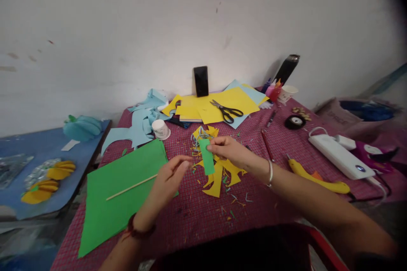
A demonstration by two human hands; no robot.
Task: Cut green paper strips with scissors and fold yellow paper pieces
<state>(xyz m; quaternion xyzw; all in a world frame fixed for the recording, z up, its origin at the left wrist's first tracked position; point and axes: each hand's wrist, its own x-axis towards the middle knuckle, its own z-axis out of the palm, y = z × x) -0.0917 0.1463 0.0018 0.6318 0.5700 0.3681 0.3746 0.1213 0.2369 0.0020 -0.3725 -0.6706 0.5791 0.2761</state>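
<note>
My right hand (pixel 227 150) pinches a small green paper strip (pixel 207 161) by its upper right edge, above the middle of the table. Left of the strip, my left hand (pixel 173 174) hovers with fingers stretched toward it and apart from it, holding nothing. Beyond and beneath the strip lie yellow paper scraps (pixel 217 181) and curled thin cuttings. A stack of green sheets (pixel 124 173) lies to the left, partly behind my left forearm. On it rests a thin wooden stick (pixel 132 187), its right end hidden by my left hand.
Black-handled scissors (pixel 227 112) lie on yellow sheets (pixel 248 99) at the back. A phone (pixel 201 81) leans on the wall. A paper cup (pixel 161 129) stands near blue cut paper (pixel 140 127). At right are a yellow glue gun (pixel 314 178), tape roll (pixel 295 122) and white power bank (pixel 340 156).
</note>
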